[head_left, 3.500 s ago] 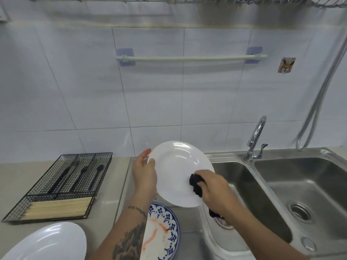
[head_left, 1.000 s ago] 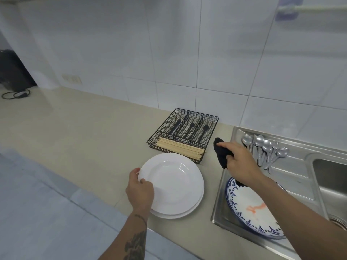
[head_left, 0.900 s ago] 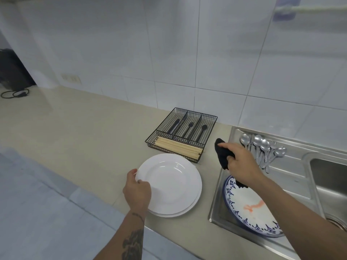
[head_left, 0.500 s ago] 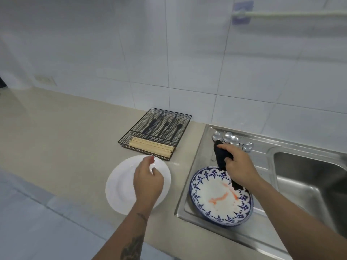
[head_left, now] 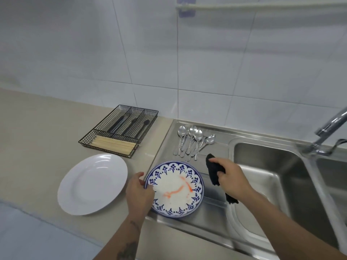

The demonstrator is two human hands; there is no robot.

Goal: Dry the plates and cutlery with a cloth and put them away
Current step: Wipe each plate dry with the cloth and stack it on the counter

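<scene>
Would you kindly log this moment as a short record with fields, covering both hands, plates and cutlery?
left hand: grips rim of blue-patterned plate
right hand: holds dark cloth
blue-patterned plate: on sink drainboard, orange marks on it
white plate: on counter
spoons: on drainboard, behind the patterned plate
wire tray: dark utensils, chopsticks

The left hand (head_left: 139, 192) covers the near-left rim of the patterned plate (head_left: 175, 188). The right hand (head_left: 230, 178) hides the middle of the dark cloth (head_left: 213, 168), leaving only its two ends visible. The tap (head_left: 327, 132) is blurred and cut off by the right edge, as is the far sink basin (head_left: 332, 177). The dark utensils (head_left: 129, 124) in the wire basket (head_left: 120, 131) are too indistinct to identify. The wall rail (head_left: 262, 5) runs off the frame.
</scene>
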